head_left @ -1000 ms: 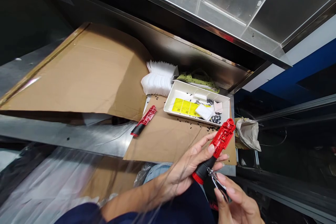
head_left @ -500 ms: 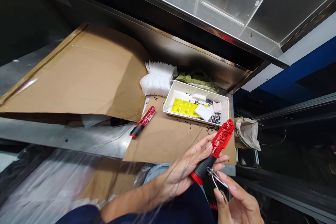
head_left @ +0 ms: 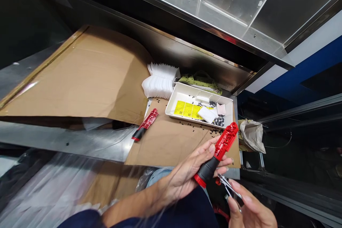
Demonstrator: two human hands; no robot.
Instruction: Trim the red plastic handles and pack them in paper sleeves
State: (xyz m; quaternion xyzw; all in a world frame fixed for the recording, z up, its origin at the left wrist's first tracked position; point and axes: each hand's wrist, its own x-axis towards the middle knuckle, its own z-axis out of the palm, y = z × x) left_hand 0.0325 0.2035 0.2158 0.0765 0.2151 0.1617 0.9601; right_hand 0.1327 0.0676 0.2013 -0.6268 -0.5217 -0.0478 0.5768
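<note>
Clenching a red-and-black handle (head_left: 213, 161), the left hand (head_left: 184, 181) stays put. The right hand (head_left: 251, 210) pinches a small metal tool (head_left: 229, 186), now farther right.

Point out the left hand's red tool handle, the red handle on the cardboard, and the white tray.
Red tool handle (head_left: 226, 141): head view, red ribbed part.
Red handle (head_left: 148, 121): head view, red part.
White tray (head_left: 192, 120): head view, front rim.

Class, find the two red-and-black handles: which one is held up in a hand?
The red plastic handle with the black rubber grip, in the left hand; the other red-and-black handle lies on the brown cardboard sheet.
</note>
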